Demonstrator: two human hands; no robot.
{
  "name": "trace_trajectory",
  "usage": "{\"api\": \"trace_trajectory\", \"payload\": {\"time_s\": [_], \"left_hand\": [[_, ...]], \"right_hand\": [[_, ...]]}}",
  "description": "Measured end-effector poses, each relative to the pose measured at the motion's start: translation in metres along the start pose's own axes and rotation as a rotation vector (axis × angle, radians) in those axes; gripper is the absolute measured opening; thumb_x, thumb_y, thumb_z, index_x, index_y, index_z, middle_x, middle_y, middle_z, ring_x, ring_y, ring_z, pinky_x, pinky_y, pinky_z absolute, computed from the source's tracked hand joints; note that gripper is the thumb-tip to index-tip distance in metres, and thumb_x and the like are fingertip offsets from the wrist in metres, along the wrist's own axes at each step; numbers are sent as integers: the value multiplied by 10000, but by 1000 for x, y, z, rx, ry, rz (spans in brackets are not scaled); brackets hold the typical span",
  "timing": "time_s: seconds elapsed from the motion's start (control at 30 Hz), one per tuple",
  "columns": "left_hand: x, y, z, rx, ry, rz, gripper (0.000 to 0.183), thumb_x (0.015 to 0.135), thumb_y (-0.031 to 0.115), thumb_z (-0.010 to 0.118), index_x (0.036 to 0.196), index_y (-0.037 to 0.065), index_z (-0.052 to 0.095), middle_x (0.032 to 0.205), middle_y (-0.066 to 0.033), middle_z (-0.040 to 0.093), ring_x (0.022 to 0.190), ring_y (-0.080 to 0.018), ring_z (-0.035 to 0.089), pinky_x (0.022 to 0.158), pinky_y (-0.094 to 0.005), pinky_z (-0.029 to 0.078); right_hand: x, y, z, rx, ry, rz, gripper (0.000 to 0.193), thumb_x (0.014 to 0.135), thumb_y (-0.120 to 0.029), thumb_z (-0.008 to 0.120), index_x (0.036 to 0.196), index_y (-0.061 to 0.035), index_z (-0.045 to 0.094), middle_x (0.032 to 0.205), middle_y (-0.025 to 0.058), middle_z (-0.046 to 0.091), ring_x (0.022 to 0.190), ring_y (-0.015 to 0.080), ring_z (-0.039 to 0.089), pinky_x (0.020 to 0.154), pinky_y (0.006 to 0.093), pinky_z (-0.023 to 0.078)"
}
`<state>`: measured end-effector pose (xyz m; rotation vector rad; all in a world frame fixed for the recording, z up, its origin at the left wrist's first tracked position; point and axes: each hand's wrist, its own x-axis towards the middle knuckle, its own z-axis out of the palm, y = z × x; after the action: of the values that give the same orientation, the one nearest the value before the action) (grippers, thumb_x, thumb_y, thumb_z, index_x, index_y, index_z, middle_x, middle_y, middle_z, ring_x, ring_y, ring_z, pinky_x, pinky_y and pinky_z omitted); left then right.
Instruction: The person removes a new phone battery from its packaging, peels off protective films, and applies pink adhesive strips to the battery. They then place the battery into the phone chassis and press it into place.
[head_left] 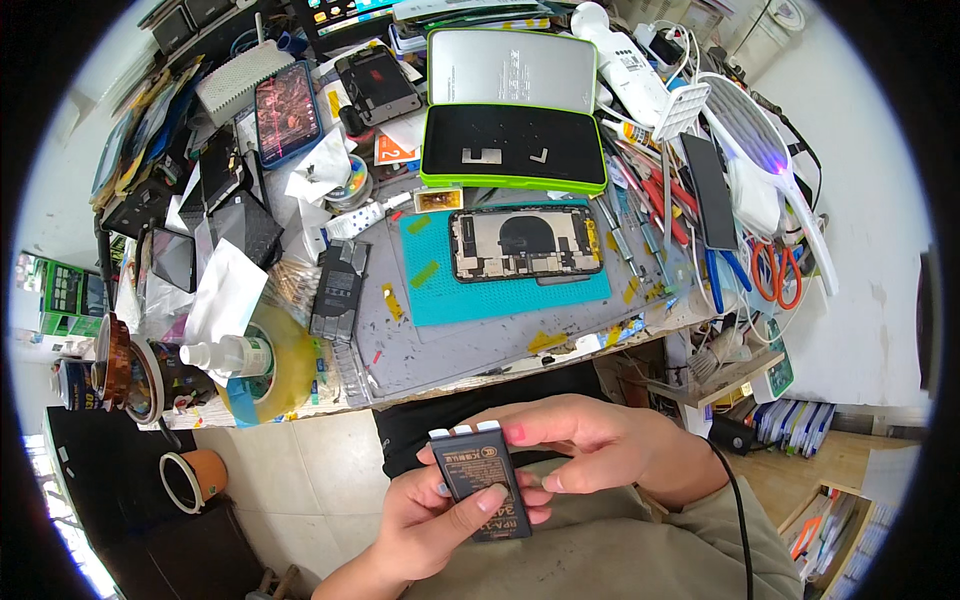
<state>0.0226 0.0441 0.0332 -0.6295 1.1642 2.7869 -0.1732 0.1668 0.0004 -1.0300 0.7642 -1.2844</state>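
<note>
The grey surface (pixel 445 345) is crowded along its back and sides. An opened phone housing (pixel 490 245) is laid on a teal mat (pixel 430 300), and behind it a green-rimmed case (pixel 515 118) is propped open. To the left, a dark flat pack (pixel 340 290) is set beside a roll of tape (pixel 300 365), which is partly hidden by a white-capped bottle (pixel 235 357). On the right, orange-handled scissors (pixel 777 275) and a white racket (pixel 755 125) are crowded among cables and tools.

A slim black battery (pixel 472 462) is held in front of the surface, above the person's lap, tilted slightly with its top leaning left. Its face is covered with copper-coloured print (partly hidden by the left thumb), and white tabs are seen along its top edge. It is pinched by the left hand (pixel 425 520), the thumb pressed on the face and the other fingers wrapped behind. The right hand (pixel 615 445) is brought to the top right corner, its index finger extended and its thumb bent beside the edge; whether the battery is gripped by these fingers cannot be told.
</note>
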Motion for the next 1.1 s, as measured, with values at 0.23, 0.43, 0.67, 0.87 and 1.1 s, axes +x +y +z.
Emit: {"api": "trace_trajectory", "payload": {"time_s": [0.23, 0.43, 0.67, 0.87, 1.1], "left_hand": [[-2, 8, 0, -81, -87, -107, 296, 1036, 16, 502, 1293, -123, 550, 1188, -271, 663, 1121, -406, 668, 973, -540, 568], [-3, 15, 8, -75, 1, -196, 272, 999, -10, 526, 1215, -169, 571, 1108, -310, 667, 1055, -501, 673, 885, -652, 579], [-6, 26, -10, -378, -76, -479, 278, 1015, 48, 561, 1212, -147, 587, 1102, -304, 686, 1030, -414, 710, 903, -500, 615], [-4, 32, -24, -448, -143, -567, 302, 1008, 68, 564, 1182, -176, 601, 1019, -339, 697, 931, -417, 735, 799, -479, 640], [-10, 19, -15, -66, -78, -279, 278, 1017, -36, 521, 1273, -129, 573, 1154, -261, 694, 1088, -352, 697, 969, -455, 580]], "right_hand": [[6, -7, -5, -260, 26, -142, 605, 824, 106, 540, 1425, 33, 534, 1450, 207, 555, 1326, 345, 548, 1085, 410, 432], [11, -4, -5, -473, 112, -270, 577, 788, 65, 617, 1361, -6, 600, 1299, 165, 649, 1159, 361, 637, 993, 415, 503], [17, -23, -14, -1189, 55, -511, 307, 818, -63, 699, 1117, 3, 714, 1190, 115, 703, 1063, 269, 687, 861, 403, 569], [21, -22, -1, -1503, 60, -676, 191, 749, -98, 698, 870, 46, 731, 1040, 156, 716, 956, 288, 699, 789, 374, 602], [20, -16, -2, -1377, 308, -522, 205, 854, -52, 692, 1046, 3, 740, 1011, 131, 737, 930, 271, 719, 826, 349, 590]]}}
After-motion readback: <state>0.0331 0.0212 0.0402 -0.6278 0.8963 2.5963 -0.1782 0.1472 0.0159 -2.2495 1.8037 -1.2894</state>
